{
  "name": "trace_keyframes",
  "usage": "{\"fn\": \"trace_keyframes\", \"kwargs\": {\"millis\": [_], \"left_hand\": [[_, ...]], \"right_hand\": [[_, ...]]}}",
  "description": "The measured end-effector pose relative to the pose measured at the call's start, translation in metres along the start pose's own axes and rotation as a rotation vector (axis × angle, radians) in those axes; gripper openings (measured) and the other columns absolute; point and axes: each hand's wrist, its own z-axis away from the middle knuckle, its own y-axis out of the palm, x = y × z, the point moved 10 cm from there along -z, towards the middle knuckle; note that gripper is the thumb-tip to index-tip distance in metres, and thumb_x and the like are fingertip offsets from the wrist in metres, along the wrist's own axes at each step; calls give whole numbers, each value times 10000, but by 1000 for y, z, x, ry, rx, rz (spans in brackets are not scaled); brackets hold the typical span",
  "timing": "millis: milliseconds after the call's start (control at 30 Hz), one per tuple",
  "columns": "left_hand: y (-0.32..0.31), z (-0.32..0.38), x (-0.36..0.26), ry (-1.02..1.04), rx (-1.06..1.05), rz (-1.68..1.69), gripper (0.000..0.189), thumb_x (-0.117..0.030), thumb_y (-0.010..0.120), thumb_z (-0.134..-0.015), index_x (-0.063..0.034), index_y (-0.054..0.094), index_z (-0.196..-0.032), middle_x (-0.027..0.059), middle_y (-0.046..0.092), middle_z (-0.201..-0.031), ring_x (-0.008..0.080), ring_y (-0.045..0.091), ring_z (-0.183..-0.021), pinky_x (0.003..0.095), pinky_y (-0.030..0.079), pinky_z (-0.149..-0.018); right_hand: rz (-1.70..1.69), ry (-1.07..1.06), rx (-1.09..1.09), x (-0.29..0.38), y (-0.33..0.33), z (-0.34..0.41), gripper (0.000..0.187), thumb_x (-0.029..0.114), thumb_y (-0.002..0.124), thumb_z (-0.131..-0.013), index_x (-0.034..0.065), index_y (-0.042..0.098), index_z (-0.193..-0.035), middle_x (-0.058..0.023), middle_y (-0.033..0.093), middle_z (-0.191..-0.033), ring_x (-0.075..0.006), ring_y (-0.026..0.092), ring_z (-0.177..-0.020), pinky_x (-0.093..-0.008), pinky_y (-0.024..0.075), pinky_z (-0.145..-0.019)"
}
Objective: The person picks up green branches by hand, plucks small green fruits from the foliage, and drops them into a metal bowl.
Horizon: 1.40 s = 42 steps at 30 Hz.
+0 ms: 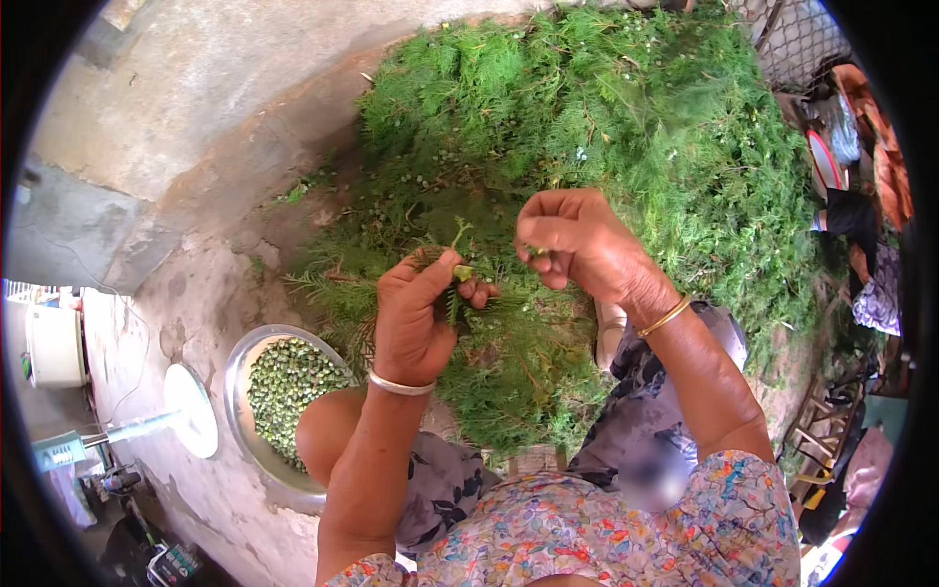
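In my left hand is a small green conifer sprig, held between thumb and fingers, with a yellowish-green piece by the fingertips. My right hand is raised to the right of it, fingers curled around a small green piece that shows only in part. Under both hands, and far beyond them, spreads a large heap of cut conifer branches, some bearing pale round cones. A metal basin stands on the floor left of my knee, holding many small green cones or seeds.
A pedestal fan's white round base stands left of the basin. A concrete wall rises at upper left. At the right edge are another person's patterned clothing, a red-rimmed round object and a wooden frame.
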Motion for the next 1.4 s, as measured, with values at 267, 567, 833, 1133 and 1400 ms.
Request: {"fn": "trace_keyframes", "kwargs": {"millis": [267, 567, 833, 1133, 1400], "left_hand": [[5, 0, -4, 152, -72, -325, 80, -49, 614, -861, 28, 601, -850, 66, 619, -731, 121, 555, -587, 264, 463, -546], [11, -1, -1, 123, -6, -278, 61, -31, 592, -867, 29, 602, -862, 48, 591, -703, 104, 519, -593, 263, 430, -543], [5, -4, 4, 22, -22, -66, 91, -78, 588, -890, 8, 574, -918, 31, 535, -700, 120, 481, -617, 279, 428, -580], [12, -6, -20, 86, 42, -64, 106, -127, 547, -922, -23, 553, -906, 34, 516, -676, 165, 516, -630, 398, 490, -757], [0, -6, -61, 234, 14, -14, 116, -124, 542, -925, -52, 467, -873, 18, 436, -751, 140, 417, -711, 286, 398, -725]], "right_hand": [[520, -168, 85, 12, 35, 5, 265, 150, 765, -735, -23, 618, -871, -18, 601, -692, -55, 541, -585, -207, 412, -461], [366, -16, 88, -1, 30, 4, 125, 97, 634, -837, -27, 630, -821, -57, 648, -680, -75, 560, -576, -221, 425, -489], [-145, 5, 207, -9, 28, 1, 182, 142, 662, -825, -27, 610, -865, -54, 592, -684, -90, 511, -557, -221, 395, -457], [-428, -55, 152, 5, 14, 1, 161, 134, 568, -809, -5, 571, -890, -124, 614, -840, -171, 559, -679, -293, 472, -573], [-412, -63, -36, 10, -17, 3, 237, 236, 567, -860, 3, 559, -817, -116, 587, -764, -158, 533, -603, -247, 415, -469]]}}
